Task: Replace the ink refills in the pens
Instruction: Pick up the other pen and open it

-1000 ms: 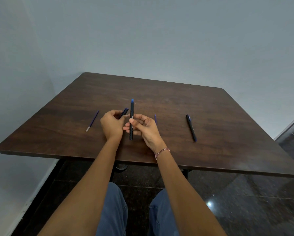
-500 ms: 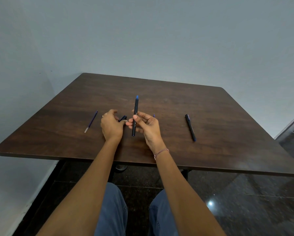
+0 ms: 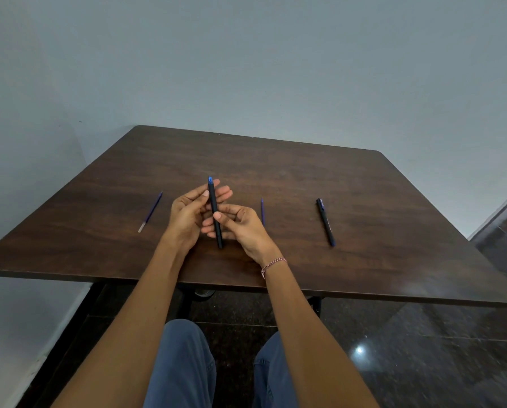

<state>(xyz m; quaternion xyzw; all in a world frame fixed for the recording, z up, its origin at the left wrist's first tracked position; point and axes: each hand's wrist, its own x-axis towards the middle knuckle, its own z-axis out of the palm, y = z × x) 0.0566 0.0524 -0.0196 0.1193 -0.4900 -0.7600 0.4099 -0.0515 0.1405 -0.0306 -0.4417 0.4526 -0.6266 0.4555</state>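
Note:
A black pen [image 3: 214, 210] with a blue tip pointing away from me is held upright-ish over the table between both hands. My right hand [image 3: 242, 231] pinches its lower half with thumb and fingers. My left hand [image 3: 189, 214] has its thumb against the upper barrel and its fingers spread behind it. A blue ink refill [image 3: 150, 212] lies on the table to the left of my hands. Another blue refill [image 3: 262, 212] lies just right of them, partly hidden by my right hand. A second black pen [image 3: 325, 222] lies further right.
The dark wooden table [image 3: 378, 184] stands in a corner, with grey walls behind it and to the left. Its near edge runs just above my knees. A glossy dark floor shows on the right.
My left hand has come over to the pen and now touches its upper barrel. The small dark piece it held before no longer shows. The pen has tilted slightly.

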